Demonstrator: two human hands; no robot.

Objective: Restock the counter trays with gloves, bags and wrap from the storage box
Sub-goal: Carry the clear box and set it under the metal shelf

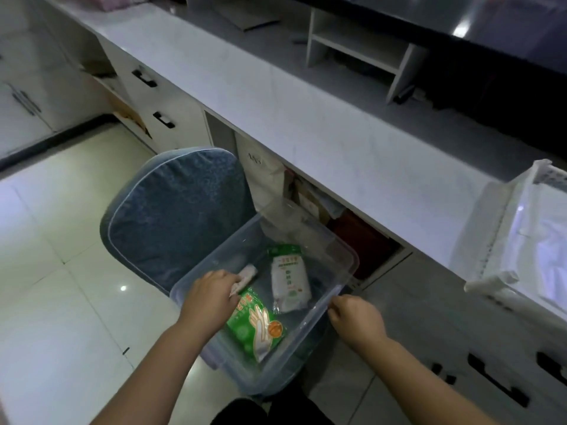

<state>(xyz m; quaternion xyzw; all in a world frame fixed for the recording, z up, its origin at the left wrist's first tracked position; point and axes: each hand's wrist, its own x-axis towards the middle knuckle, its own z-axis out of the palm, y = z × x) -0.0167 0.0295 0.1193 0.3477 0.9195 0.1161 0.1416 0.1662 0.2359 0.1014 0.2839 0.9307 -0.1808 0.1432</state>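
The left hand (211,297) was down inside the storage box (337,241), fingers curled over one end of a small pale packet (247,274) that lay by the box's left wall. What that packet held could not be read. The right hand (357,320) had its fingers curled on the box's near rim at the right corner, apparently steadying it.

Two more packs lay on the box floor. A green glove pack (256,325) sat toward the near edge, just beside the left hand, and a white pack with a green header (290,280) lay toward the middle.

To do this pick well, the grip probably needed to close on the packet's body rather than a loose film edge. A straight lift would clear the wall without dragging the glove pack along. Keeping the right hand on the rim looked wise, since the box sat on a cushioned chair (178,210), a soft seat it overhung at the near edge.

The white slotted tray (491,240) waited at the right end of the tabletop (306,118), by its front edge and well apart from the box. Pale wrapped stock already lay inside it.

A small white shelf unit (352,41) stood toward the tabletop's back edge. Below the tabletop were drawers with black handles (164,119) and open cubbies, and the floor (61,240) was glossy pale tile.
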